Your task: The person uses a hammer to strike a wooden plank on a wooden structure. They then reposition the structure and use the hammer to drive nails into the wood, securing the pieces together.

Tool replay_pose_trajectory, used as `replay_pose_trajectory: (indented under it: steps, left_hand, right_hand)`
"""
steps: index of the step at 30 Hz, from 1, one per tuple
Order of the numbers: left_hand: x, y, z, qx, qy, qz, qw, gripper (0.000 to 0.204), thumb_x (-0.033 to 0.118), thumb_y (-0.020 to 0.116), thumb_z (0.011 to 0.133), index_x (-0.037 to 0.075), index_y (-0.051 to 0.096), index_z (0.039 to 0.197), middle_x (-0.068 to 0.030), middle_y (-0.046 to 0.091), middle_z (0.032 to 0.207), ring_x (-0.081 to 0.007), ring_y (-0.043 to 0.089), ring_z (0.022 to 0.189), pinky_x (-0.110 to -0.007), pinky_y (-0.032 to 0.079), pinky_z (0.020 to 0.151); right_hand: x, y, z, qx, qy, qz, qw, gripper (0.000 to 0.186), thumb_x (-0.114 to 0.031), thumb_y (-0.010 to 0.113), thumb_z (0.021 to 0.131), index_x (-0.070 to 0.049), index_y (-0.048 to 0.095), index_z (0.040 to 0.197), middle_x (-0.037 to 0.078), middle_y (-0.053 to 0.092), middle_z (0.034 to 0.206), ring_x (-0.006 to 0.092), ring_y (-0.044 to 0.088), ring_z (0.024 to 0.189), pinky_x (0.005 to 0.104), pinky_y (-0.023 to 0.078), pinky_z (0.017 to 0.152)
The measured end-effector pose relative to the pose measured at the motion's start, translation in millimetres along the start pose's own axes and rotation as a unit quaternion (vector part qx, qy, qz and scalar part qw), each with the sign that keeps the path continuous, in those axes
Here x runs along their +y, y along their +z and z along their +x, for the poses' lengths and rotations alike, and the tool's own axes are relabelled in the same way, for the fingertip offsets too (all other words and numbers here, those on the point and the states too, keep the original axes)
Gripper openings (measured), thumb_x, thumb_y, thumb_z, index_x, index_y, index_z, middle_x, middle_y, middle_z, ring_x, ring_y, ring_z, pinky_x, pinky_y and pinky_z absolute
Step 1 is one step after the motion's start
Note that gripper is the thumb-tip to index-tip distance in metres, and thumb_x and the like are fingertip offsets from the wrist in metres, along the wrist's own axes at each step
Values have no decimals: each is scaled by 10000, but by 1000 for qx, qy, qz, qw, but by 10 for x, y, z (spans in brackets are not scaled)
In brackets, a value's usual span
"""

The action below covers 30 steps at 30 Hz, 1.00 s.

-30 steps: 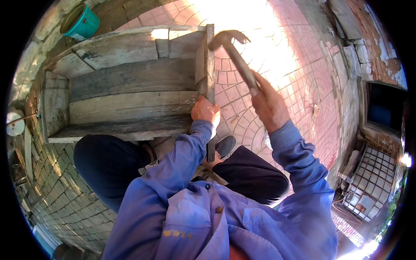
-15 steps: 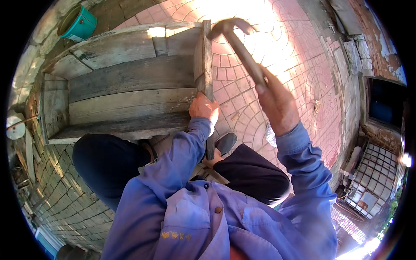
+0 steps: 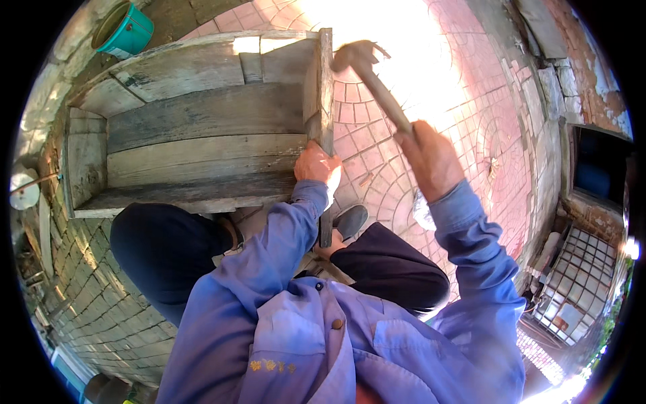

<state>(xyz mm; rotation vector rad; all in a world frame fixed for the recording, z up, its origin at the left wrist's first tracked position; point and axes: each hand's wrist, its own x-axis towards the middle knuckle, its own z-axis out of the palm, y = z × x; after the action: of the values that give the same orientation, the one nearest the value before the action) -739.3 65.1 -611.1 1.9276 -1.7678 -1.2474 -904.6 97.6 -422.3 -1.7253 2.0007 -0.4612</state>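
A long weathered wooden box (image 3: pixel 208 158), made of old grey boards, lies across the ground in front of me with its hollow side up. My left hand (image 3: pixel 317 167) is closed around the near part of the upright plank (image 3: pixel 326 94) at the box's right end. In my right hand (image 3: pixel 434 158) is the wooden handle of a claw hammer (image 3: pixel 380 87), raised to the right of that plank. The hammer's head is slightly blurred, beside the plank's far end and apart from it. The fingertips of my left hand are partly hidden.
A green bucket (image 3: pixel 128 32) stands beyond the box at the far left. Pink paving (image 3: pixel 377 158) spreads to the right, brightly sunlit at the back. A metal cage (image 3: pixel 575 286) around a pale tank sits by the right wall. My shoe (image 3: pixel 350 221) is close to the plank's near end.
The hammer's head has come slightly nearer, and my right hand has shifted a little nearer and to the right. My left hand keeps its hold on the plank.
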Motion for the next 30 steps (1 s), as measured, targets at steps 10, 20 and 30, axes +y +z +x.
replay_pose_trajectory:
  steps: [10, 20, 30]
  left_hand:
    - [7, 48, 29, 18, -7, -12, 1000, 323, 200, 663, 743, -55, 647, 941, -316, 681, 918, -485, 656, 924, -514, 518, 841]
    - [87, 20, 36, -3, -28, 45, 999, 405, 229, 664, 778, -75, 610, 1041, -315, 684, 999, -456, 670, 977, -490, 524, 905]
    - [73, -4, 35, -12, -29, 24, 999, 417, 243, 686, 789, -80, 595, 1037, -324, 684, 972, -469, 673, 952, -496, 536, 881]
  right_hand:
    - [-201, 122, -305, 149, 99, 339, 923, 203, -220, 582, 1041, -28, 569, 977, -19, 504, 666, 58, 470, 580, 256, 382, 511]
    - [-13, 531, -339, 48, 193, 403, 893, 303, -70, 739, 867, 4, 567, 1105, 47, 595, 719, 133, 549, 522, 292, 432, 467]
    - [258, 1279, 239, 68, 59, 169, 981, 236, -173, 645, 928, 1, 550, 1056, 66, 525, 605, 168, 514, 446, 327, 419, 413]
